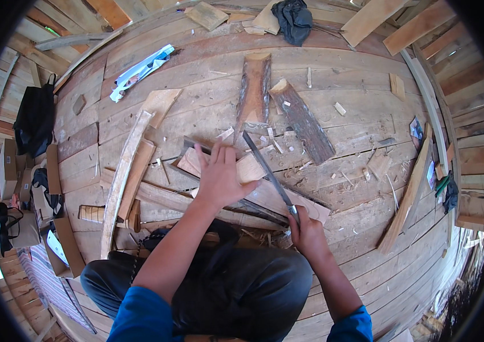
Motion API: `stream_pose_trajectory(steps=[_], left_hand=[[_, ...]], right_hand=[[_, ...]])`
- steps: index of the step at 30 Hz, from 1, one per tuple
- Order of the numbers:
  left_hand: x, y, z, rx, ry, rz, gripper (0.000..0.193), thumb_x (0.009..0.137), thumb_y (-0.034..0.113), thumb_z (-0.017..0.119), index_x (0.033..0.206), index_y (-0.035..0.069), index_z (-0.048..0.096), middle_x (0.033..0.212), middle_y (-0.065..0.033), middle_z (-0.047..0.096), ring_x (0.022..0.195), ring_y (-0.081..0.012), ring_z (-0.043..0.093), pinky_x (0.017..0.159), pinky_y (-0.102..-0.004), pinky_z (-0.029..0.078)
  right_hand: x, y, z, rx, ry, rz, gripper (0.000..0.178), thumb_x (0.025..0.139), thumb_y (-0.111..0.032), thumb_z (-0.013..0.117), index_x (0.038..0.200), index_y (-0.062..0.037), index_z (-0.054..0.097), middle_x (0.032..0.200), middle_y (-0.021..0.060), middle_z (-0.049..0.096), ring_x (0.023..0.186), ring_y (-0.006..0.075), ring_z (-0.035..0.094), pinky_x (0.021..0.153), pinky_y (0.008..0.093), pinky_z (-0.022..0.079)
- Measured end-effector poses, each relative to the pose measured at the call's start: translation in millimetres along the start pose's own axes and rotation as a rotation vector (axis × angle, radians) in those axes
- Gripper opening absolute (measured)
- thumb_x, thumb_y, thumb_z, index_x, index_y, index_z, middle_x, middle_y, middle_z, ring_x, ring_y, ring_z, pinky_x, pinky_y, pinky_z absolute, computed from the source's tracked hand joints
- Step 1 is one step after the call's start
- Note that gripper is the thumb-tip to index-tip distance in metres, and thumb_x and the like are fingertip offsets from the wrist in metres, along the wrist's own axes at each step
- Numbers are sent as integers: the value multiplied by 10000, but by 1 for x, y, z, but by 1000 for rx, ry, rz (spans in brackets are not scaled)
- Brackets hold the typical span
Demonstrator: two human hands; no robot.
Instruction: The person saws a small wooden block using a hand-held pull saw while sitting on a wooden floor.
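Wooden block (247,170) lies under the spread left hand (220,175). The right hand (308,232) grips a handsaw (278,186), its blade crossing the block's right end.

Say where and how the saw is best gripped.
Probably around the handle, from the near right: the narrow blade slants away up-left across the block, leaving the handle end toward the person, where the right hand holds it.
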State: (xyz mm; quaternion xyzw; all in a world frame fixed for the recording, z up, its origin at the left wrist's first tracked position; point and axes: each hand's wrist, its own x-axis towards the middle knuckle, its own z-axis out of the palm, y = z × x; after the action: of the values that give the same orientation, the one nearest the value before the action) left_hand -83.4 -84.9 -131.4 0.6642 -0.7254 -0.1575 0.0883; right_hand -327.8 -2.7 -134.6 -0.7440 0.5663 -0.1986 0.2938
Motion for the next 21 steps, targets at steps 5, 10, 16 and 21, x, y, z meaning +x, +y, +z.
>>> stream_pose_trajectory(steps=[5,10,16,21], left_hand=[[-11,-2,4,64,126,-59,811,705,625,712,1191,2,532,1311,-171,497,1399,-355,303,1100,-701,41],[-5,0,16,91,115,-67,822,732,656,663,1214,2,537,1326,-169,487,1407,-355,290,1085,-716,81],[-4,3,16,129,91,-70,815,766,658,623,1236,-1,524,1356,-164,473,1411,-357,281,1080,-719,98],[-9,3,13,123,46,-94,806,773,650,620,1236,-1,514,1370,-167,466,1408,-362,284,1071,-724,114]], right_hand=[[6,-4,-4,-57,-56,-3,195,940,-150,576,1080,-27,518,606,185,609,533,373,624,478,469,493],[9,-7,-7,-21,-79,51,195,945,-139,560,1083,-19,493,599,197,603,532,385,620,477,481,490],[12,-15,-13,-49,-104,83,182,951,-142,545,1072,-21,484,606,206,604,547,397,624,488,493,495],[10,-21,-16,-104,-114,85,186,949,-145,550,1071,-21,483,619,198,614,559,384,635,494,479,507]])
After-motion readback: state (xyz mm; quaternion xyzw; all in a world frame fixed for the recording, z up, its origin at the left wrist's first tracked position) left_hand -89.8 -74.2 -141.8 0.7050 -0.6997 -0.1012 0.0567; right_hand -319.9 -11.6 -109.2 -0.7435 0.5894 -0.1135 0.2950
